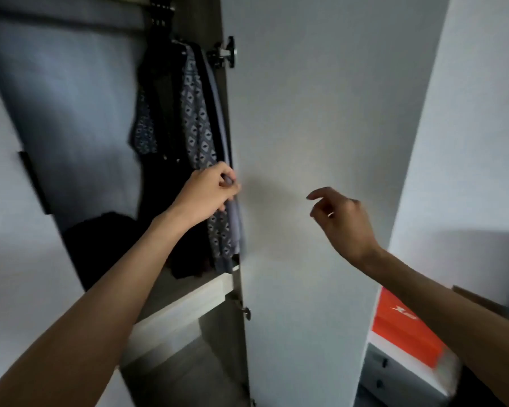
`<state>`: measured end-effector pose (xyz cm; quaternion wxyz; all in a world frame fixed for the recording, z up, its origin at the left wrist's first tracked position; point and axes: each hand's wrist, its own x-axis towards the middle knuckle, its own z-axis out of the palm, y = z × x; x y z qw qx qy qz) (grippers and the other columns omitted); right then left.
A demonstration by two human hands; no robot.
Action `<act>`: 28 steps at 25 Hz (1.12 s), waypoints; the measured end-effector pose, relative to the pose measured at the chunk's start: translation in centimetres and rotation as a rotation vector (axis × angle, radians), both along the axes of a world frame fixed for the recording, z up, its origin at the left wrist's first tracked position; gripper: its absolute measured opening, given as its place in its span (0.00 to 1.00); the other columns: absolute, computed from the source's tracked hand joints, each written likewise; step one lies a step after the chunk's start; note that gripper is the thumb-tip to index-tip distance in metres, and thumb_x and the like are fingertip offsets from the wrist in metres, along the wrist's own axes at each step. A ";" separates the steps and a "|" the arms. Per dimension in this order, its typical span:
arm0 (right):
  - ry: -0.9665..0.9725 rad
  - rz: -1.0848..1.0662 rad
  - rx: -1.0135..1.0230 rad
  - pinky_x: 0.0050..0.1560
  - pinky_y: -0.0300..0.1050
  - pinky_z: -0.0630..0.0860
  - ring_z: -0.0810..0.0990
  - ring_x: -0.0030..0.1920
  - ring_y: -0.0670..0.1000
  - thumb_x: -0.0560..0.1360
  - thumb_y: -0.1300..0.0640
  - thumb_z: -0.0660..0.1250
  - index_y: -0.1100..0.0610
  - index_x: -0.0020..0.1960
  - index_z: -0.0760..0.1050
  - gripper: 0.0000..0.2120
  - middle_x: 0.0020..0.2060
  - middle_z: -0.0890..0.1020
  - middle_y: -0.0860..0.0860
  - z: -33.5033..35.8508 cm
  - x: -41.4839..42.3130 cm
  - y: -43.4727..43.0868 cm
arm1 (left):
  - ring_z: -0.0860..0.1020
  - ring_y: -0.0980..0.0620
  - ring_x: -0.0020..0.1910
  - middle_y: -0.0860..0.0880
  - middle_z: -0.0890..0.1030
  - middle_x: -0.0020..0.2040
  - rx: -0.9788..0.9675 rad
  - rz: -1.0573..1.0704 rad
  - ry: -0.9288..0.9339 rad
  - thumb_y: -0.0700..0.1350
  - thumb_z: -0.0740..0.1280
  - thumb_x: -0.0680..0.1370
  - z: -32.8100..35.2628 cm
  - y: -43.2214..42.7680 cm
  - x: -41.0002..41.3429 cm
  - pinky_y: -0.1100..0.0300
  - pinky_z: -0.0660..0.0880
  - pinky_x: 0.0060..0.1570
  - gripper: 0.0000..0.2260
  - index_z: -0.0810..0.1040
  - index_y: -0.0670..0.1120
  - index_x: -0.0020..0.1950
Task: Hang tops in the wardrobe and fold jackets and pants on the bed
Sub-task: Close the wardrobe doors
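Left grip [209, 190] pinches smooth grey top [235, 221]

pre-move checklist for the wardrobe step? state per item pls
1. Grip: left hand pinches the edge of the grey top: ok.
2. Grey top properly hung: its upper end is dark and blurred: cannot tell.
3. Right hand free: loosely curled, holds nothing, in front of the wardrobe door: ok.
4. Door open for access: ok.
5. Grey top free of its neighbours: it hangs tight between the patterned shirt and the door's hinge edge: not ok.
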<state>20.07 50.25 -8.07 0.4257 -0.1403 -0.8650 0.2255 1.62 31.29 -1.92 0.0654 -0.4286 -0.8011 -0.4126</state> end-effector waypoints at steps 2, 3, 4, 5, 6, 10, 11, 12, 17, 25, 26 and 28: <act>0.211 -0.266 0.210 0.52 0.48 0.73 0.77 0.51 0.52 0.73 0.63 0.68 0.55 0.59 0.75 0.15 0.51 0.79 0.51 -0.3 5.9 2.8 | 0.78 0.47 0.29 0.47 0.83 0.39 -0.039 -0.102 -0.024 0.46 0.69 0.78 -0.6 4.3 3.2 0.66 0.68 0.24 0.03 0.75 0.50 0.49; 0.272 -0.385 0.256 0.57 0.49 0.70 0.73 0.56 0.56 0.72 0.62 0.69 0.58 0.62 0.73 0.18 0.55 0.75 0.55 -0.6 8.4 4.5 | 0.78 0.48 0.29 0.48 0.83 0.39 -0.053 -0.140 -0.029 0.46 0.68 0.78 -0.8 6.4 5.2 0.64 0.69 0.25 0.03 0.75 0.51 0.48; 0.306 -0.448 0.233 0.62 0.51 0.67 0.69 0.59 0.58 0.72 0.60 0.70 0.60 0.65 0.70 0.23 0.59 0.72 0.58 -0.8 10.1 6.2 | 0.79 0.49 0.29 0.49 0.83 0.39 -0.065 -0.160 -0.032 0.46 0.68 0.78 -1.0 8.1 6.8 0.63 0.70 0.28 0.03 0.75 0.51 0.48; 0.298 -0.445 0.168 0.65 0.52 0.65 0.67 0.63 0.59 0.73 0.58 0.70 0.60 0.69 0.67 0.27 0.62 0.69 0.59 -1.0 11.2 7.5 | 0.79 0.51 0.29 0.49 0.83 0.39 -0.077 -0.168 -0.041 0.46 0.67 0.78 -1.1 9.3 8.2 0.61 0.71 0.29 0.02 0.75 0.51 0.49; 0.245 -0.389 0.090 0.67 0.52 0.66 0.67 0.65 0.59 0.75 0.56 0.70 0.60 0.72 0.63 0.29 0.65 0.68 0.59 -1.2 11.7 8.5 | 0.79 0.51 0.29 0.49 0.83 0.39 -0.092 -0.171 -0.051 0.46 0.67 0.78 -1.3 10.2 9.4 0.59 0.73 0.31 0.02 0.76 0.50 0.50; -0.037 -0.096 -0.204 0.57 0.53 0.75 0.79 0.57 0.57 0.81 0.50 0.62 0.57 0.70 0.66 0.20 0.57 0.81 0.55 -1.4 10.4 8.3 | 0.79 0.50 0.30 0.48 0.83 0.40 -0.107 -0.161 -0.120 0.44 0.66 0.79 -1.3 10.3 10.6 0.60 0.72 0.30 0.01 0.76 0.49 0.50; -0.029 -0.128 -0.226 0.53 0.51 0.74 0.79 0.54 0.59 0.82 0.51 0.60 0.57 0.67 0.69 0.17 0.54 0.82 0.56 -1.0 9.8 8.3 | 0.78 0.49 0.30 0.47 0.82 0.40 -0.093 -0.154 -0.150 0.43 0.66 0.79 -1.2 9.7 10.4 0.61 0.71 0.29 0.01 0.75 0.49 0.49; -0.027 -0.186 -0.218 0.49 0.50 0.73 0.79 0.51 0.60 0.82 0.51 0.59 0.57 0.62 0.71 0.13 0.51 0.82 0.56 -0.4 9.3 8.2 | 0.78 0.48 0.30 0.47 0.82 0.39 -0.079 -0.143 -0.174 0.43 0.66 0.80 -1.2 8.9 10.2 0.61 0.70 0.29 0.02 0.75 0.49 0.48; -0.144 -0.292 -0.168 0.41 0.49 0.66 0.75 0.43 0.62 0.81 0.51 0.58 0.58 0.46 0.68 0.11 0.38 0.77 0.54 1.2 9.2 6.3 | 0.76 0.50 0.29 0.44 0.81 0.40 -0.075 -0.077 -0.181 0.42 0.67 0.80 -1.2 3.0 8.6 0.64 0.69 0.26 0.05 0.76 0.43 0.54; -0.179 -0.023 -0.031 0.40 0.50 0.76 0.79 0.32 0.54 0.71 0.42 0.64 0.56 0.35 0.69 0.17 0.28 0.78 0.51 1.9 6.0 -7.4 | 0.80 0.51 0.32 0.48 0.84 0.41 -0.017 -0.001 -0.165 0.48 0.66 0.80 -0.7 -8.0 3.5 0.60 0.73 0.31 0.03 0.79 0.51 0.50; -0.220 -0.005 -0.017 0.40 0.50 0.76 0.79 0.33 0.54 0.70 0.40 0.62 0.54 0.34 0.70 0.18 0.29 0.78 0.51 1.8 4.7 -9.5 | 0.80 0.51 0.32 0.48 0.84 0.41 -0.022 0.005 -0.159 0.48 0.66 0.80 -0.7 -9.3 3.0 0.60 0.73 0.31 0.03 0.79 0.51 0.50; -0.289 -0.051 0.091 0.35 0.46 0.70 0.77 0.33 0.53 0.71 0.39 0.61 0.52 0.32 0.68 0.18 0.28 0.77 0.49 1.8 1.7 -14.1 | 0.80 0.50 0.33 0.48 0.83 0.41 -0.030 0.032 -0.145 0.48 0.66 0.80 -0.6 -12.9 1.9 0.60 0.73 0.31 0.03 0.79 0.50 0.51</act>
